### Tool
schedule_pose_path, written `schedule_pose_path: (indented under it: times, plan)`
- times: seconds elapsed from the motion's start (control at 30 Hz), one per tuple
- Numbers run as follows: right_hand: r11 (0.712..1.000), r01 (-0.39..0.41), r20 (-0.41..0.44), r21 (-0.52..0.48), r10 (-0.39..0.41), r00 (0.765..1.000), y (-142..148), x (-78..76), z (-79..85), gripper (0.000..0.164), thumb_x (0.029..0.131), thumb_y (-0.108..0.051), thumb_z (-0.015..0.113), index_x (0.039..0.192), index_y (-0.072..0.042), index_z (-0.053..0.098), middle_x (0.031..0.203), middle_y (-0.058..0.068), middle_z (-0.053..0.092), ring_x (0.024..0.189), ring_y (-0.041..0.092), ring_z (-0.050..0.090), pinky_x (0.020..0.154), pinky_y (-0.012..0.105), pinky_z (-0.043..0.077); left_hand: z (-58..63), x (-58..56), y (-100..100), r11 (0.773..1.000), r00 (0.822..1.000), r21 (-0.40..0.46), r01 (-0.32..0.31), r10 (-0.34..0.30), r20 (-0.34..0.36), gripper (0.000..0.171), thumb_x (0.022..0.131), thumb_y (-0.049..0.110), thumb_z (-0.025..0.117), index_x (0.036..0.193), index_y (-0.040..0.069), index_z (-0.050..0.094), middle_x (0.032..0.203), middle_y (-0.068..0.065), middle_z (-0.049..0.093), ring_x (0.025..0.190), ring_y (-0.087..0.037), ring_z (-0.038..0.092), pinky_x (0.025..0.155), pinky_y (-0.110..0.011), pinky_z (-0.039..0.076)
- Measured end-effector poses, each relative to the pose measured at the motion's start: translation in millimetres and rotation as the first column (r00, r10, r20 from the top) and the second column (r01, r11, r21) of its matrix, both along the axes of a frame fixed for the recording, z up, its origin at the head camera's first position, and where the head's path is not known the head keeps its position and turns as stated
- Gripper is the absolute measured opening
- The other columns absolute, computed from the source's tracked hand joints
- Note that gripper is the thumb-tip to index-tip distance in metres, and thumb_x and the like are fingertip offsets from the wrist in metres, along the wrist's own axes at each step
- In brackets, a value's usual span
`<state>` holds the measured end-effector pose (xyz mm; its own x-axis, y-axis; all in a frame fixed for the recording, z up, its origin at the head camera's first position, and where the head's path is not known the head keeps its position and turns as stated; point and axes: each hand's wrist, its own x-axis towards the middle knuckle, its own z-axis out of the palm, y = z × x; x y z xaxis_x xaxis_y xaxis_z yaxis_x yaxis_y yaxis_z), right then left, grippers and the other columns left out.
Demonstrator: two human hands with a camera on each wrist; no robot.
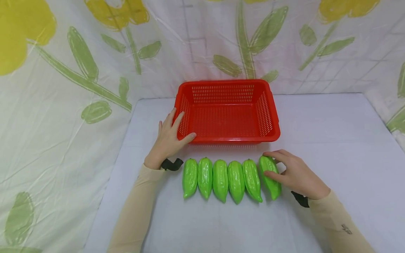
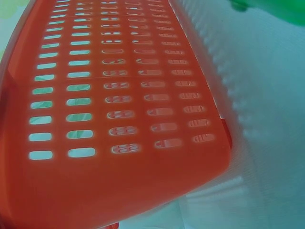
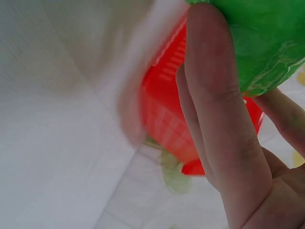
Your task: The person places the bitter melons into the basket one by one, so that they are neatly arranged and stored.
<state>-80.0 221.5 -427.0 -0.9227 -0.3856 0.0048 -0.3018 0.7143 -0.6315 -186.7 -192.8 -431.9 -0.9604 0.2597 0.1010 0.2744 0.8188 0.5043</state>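
Note:
A red plastic basket [image 1: 223,140] with slotted walls stands at the back of the table. My left hand [image 1: 169,137] rests at its front left corner, fingers spread along the left rim and thumb on the front rim. The basket's slotted wall [image 2: 119,179] fills much of the left wrist view, where no fingers show. Several glossy green bitter gourds [image 1: 220,181] lie side by side before the basket. My right hand [image 1: 295,174] holds the rightmost bitter gourd [image 1: 269,172] between thumb and fingers, slightly apart from the row; it also shows in the right wrist view.
White cloth [image 1: 332,140] covers the table. Behind and to the left hangs a white curtain [image 1: 196,45] printed with yellow flowers and green leaves. Dark straps [image 1: 172,164] sit at both wrists.

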Motion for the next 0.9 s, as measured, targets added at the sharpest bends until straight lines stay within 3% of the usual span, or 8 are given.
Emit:
schedule_pose_path:
  times: [0.17,0.53,0.9]
  plan:
    - [1.000,-0.003,0.004,-0.022,0.003,1.000,0.6,2.5,10.6,0.057,0.090,-0.023,0.084,0.140,-0.010,0.062,0.126,0.008,0.065,0.105,0.025,0.065,0.068,0.022,0.059,-1.1,-0.9,-0.1,1.000,1.000,-0.001,-0.001,0.001,0.009,0.094,0.095,0.063,0.061,0.168,0.018,0.022,0.176,-0.010,0.004,0.161,-0.037,0.009,0.125,-0.071,0.000]
    - [0.998,-0.030,-0.122,-0.057,0.023,0.992,2.6,1.0,36.3,0.059,0.086,-0.015,0.086,0.140,-0.012,0.062,0.121,0.003,0.065,0.097,0.015,0.066,0.064,0.022,0.060,-1.0,-1.9,-0.7,1.000,1.000,-0.001,-0.005,0.005,0.008,0.093,0.095,0.063,0.060,0.167,0.018,0.023,0.175,-0.010,0.006,0.161,-0.035,0.011,0.125,-0.072,0.003]
    - [0.997,-0.059,-0.204,-0.054,0.046,0.978,5.6,-19.3,60.5,0.063,0.083,-0.011,0.088,0.141,-0.014,0.063,0.122,0.001,0.065,0.100,0.004,0.060,0.065,0.019,0.059,-0.7,-2.6,-1.0,1.000,1.000,0.002,-0.003,0.003,0.014,0.094,0.095,0.063,0.060,0.167,0.017,0.022,0.176,-0.010,0.004,0.161,-0.036,0.011,0.125,-0.072,0.003]
